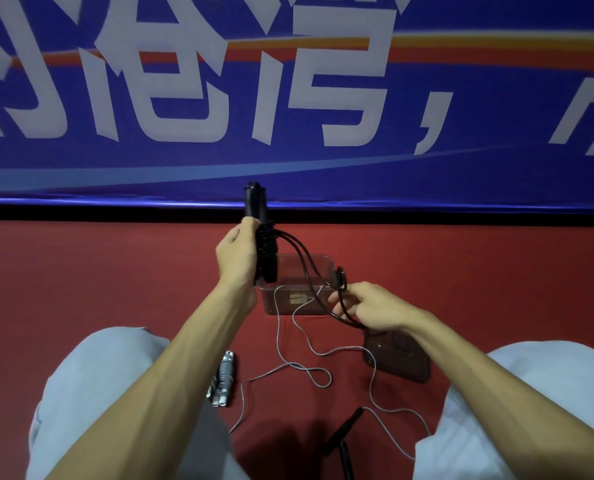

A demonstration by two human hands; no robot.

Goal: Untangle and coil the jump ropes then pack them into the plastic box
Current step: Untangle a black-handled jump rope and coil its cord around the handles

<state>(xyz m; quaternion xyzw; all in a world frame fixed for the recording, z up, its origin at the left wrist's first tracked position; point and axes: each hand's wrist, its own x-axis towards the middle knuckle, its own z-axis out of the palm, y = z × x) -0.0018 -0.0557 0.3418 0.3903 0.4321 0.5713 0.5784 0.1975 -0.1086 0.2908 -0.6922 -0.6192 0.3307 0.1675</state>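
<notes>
On the red floor (115, 289), the clear plastic box (288, 268) sits just past your fingertips (337, 305). Your left hand (236, 254) curls tight round the black jump rope (266, 244) — cord wound about its upright handles — while your right hand (368, 303) pinches the loose loop. A grey jump rope (290, 364) sprawls nearer you.

I see a red floor (81, 289) carrying a clear box (274, 303), a dark lid (397, 358) near it, a wound grey rope (223, 379), a loose grey rope (318, 374) sprawled between, and two black handles (344, 431) nearest me.
</notes>
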